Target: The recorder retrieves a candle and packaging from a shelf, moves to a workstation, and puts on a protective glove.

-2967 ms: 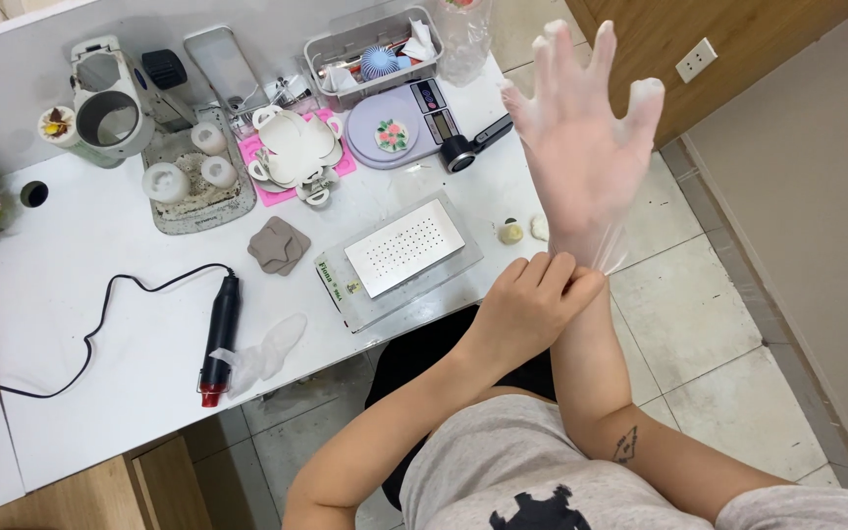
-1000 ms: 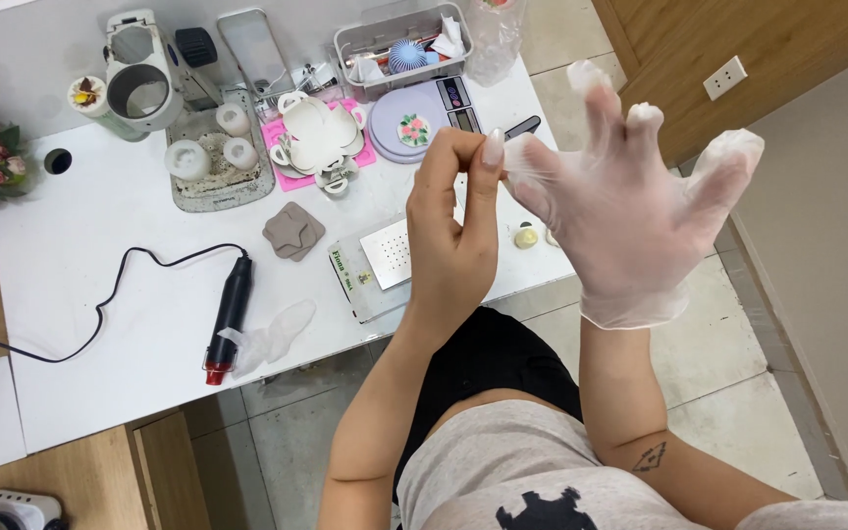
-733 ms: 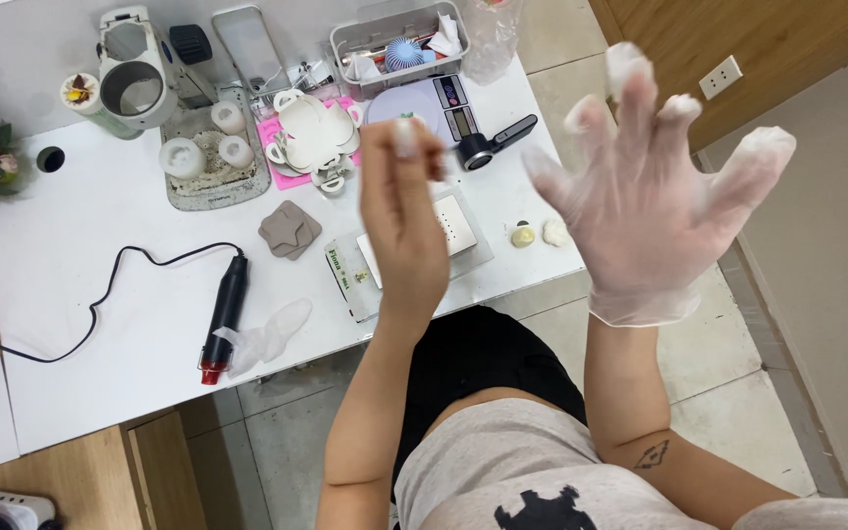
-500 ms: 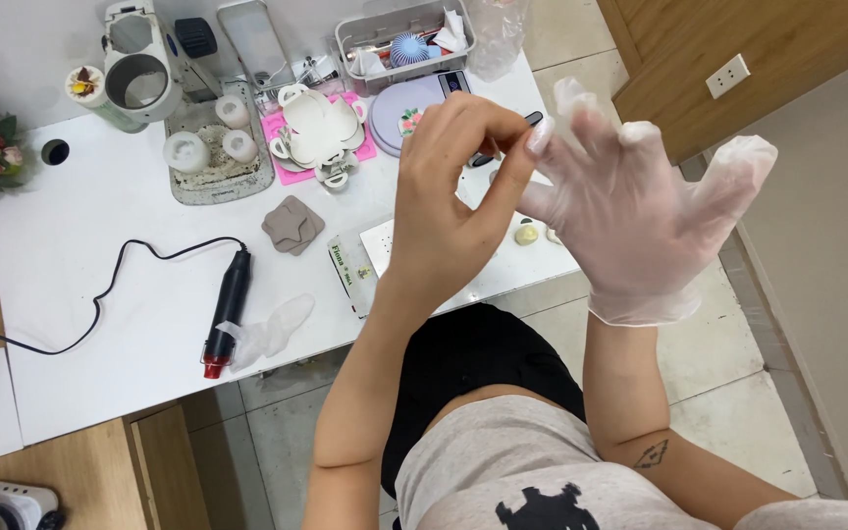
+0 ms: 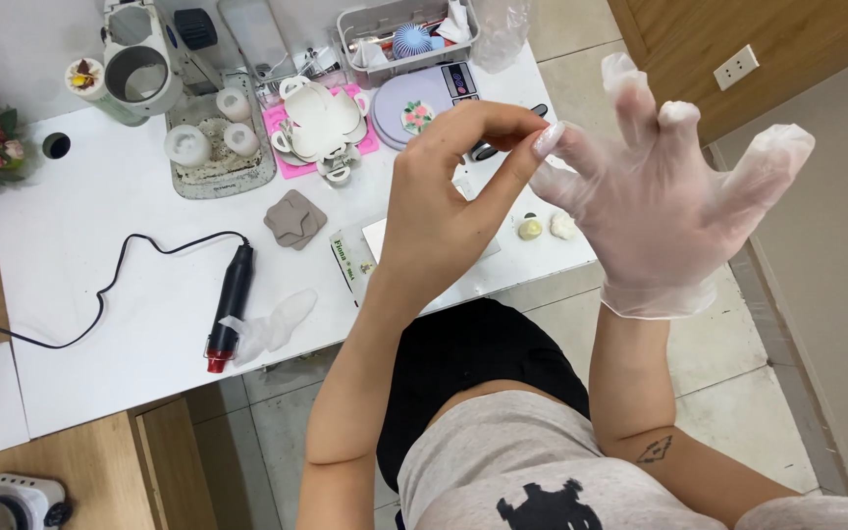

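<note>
Right hand (image 5: 664, 211) raised above table edge, fingers splayed wide, sheathed in thin clear glove (image 5: 655, 285); grips nothing. Left hand (image 5: 444, 196) bare, thumb and forefinger pinched shut on glove material at right thumb tip, other fingers curled loose. Second clear glove (image 5: 277, 319) flat on white table (image 5: 80, 265), touching black corded tool (image 5: 230, 304). Brown slab pieces (image 5: 294, 219) beside pink mat with white moulds (image 5: 321, 113). Two small pale lumps (image 5: 545, 228) near table edge. Tiled floor (image 5: 738, 383), wooden wall panel with socket (image 5: 736, 67) at right.
</note>
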